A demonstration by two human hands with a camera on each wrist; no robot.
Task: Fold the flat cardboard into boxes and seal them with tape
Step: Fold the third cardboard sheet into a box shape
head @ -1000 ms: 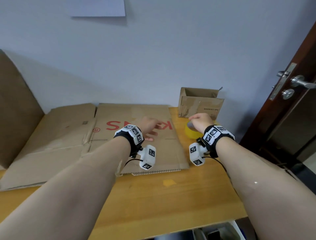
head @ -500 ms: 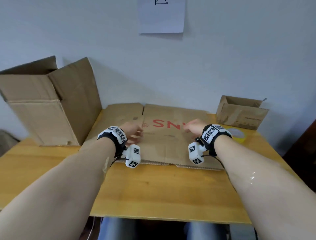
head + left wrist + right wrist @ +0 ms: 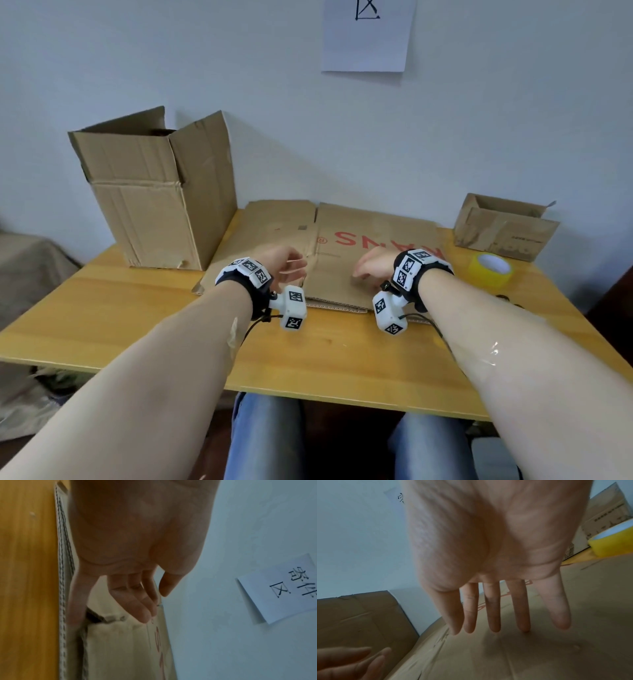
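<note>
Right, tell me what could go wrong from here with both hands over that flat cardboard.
1. The flat cardboard spans much of the table; lifting it to open it may knock the yellow tape roll near its right edge, or the tall open box on its left.
2. Both the left hand and right hand are open, gripping nothing, so the sheet may slide when pushed.
3. Another flattened sheet seems to lie beside or under it and may lift too.

Parcel-packing room: cartons, tape roll.
</note>
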